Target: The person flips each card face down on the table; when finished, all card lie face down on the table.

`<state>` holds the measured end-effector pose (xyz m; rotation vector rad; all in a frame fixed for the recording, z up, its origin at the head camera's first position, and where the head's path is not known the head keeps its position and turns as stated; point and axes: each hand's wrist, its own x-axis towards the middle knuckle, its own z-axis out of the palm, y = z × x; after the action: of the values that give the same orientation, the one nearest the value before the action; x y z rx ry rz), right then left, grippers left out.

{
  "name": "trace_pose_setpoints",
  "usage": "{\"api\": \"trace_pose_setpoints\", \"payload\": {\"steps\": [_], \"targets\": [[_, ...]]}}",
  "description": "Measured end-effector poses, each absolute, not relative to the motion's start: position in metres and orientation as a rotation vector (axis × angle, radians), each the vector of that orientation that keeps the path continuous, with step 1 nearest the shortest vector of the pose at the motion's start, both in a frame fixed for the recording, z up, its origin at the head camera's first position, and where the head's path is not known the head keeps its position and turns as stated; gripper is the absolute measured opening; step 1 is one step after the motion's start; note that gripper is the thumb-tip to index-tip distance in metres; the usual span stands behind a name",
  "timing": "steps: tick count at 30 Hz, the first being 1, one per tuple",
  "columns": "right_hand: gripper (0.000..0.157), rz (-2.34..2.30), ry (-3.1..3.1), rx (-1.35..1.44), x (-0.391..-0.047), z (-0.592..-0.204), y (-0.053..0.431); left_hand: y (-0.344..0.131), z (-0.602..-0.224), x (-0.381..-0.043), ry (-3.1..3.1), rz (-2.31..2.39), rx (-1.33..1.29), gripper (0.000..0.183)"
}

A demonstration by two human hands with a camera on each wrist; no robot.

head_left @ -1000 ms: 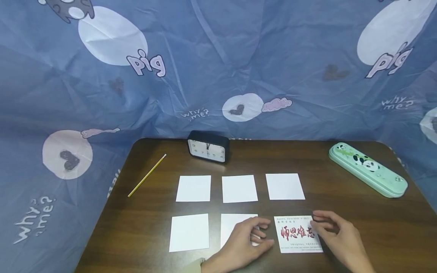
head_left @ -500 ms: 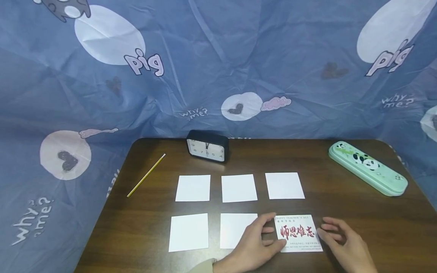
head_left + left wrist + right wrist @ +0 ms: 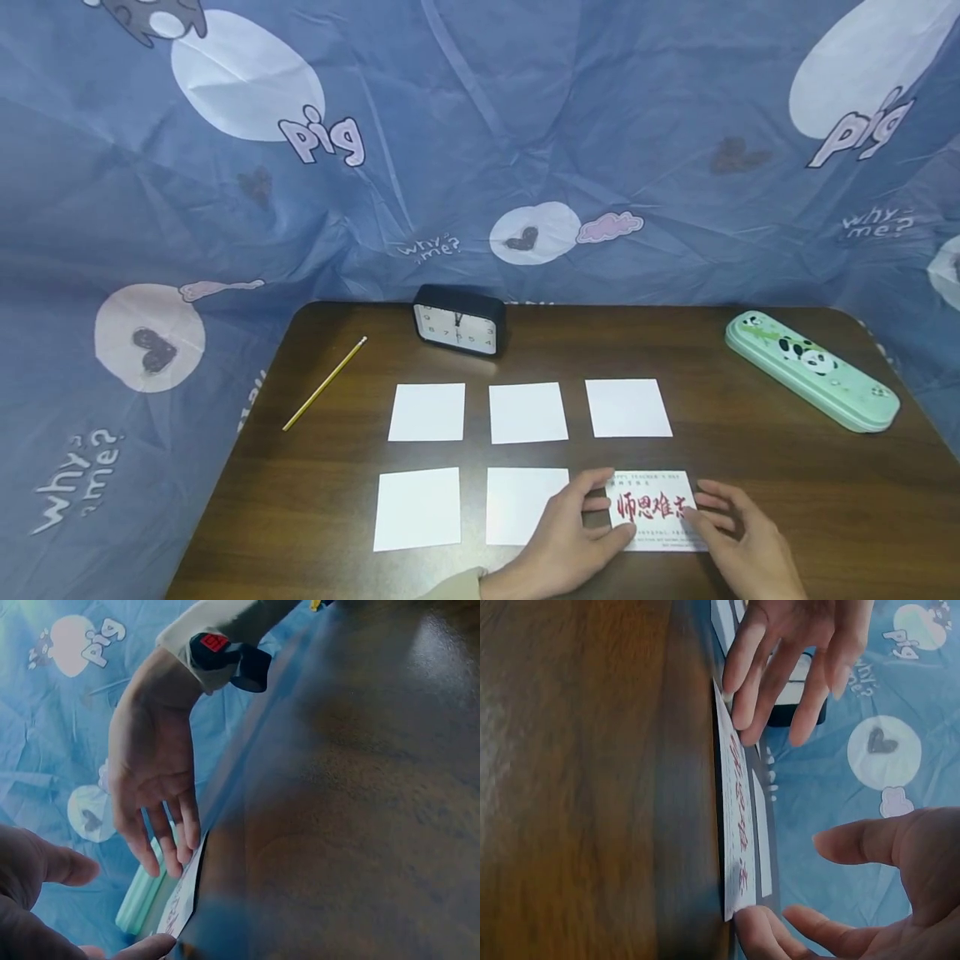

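A card with red Chinese lettering [image 3: 651, 512] lies flat on the brown table, at the right end of the front row. My left hand [image 3: 566, 529] is at its left edge, with thumb and fingertips right at the rim. On the opposite side, my right hand [image 3: 742, 537] has its thumb overlapping the card's right edge. In the right wrist view the card [image 3: 733, 817] appears nearly edge-on between both hands, whose fingers are relaxed and spread. The left wrist view shows the right hand [image 3: 154, 757] with loosely straight fingers reaching to the card [image 3: 180, 900].
Several blank white cards [image 3: 417, 508] form two rows on the table [image 3: 247, 517]. A black clock [image 3: 459, 322] stands at the back, a yellow pencil [image 3: 324, 383] lies left, and a green panda pencil case [image 3: 813, 371] lies right. Blue printed cloth [image 3: 450, 167] hangs behind.
My left hand has moved right, from over a blank card to the lettered card's left edge. My right hand drew back slightly, then returned to the right edge. The card stays in place.
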<state>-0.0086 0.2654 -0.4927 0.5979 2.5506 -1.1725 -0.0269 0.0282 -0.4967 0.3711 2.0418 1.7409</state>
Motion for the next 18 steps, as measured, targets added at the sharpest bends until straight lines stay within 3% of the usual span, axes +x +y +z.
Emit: {"api": "trace_pose_setpoints", "payload": {"steps": [10,18], "targets": [[0.053,-1.442,2.452,0.647,-0.009,-0.498,0.271,0.03,-0.493,-0.023,2.028,1.741,0.338,0.065],[0.062,-1.522,2.286,0.7,-0.016,-0.492,0.282,0.031,-0.491,-0.022,2.092,1.65,0.414,0.065]]}}
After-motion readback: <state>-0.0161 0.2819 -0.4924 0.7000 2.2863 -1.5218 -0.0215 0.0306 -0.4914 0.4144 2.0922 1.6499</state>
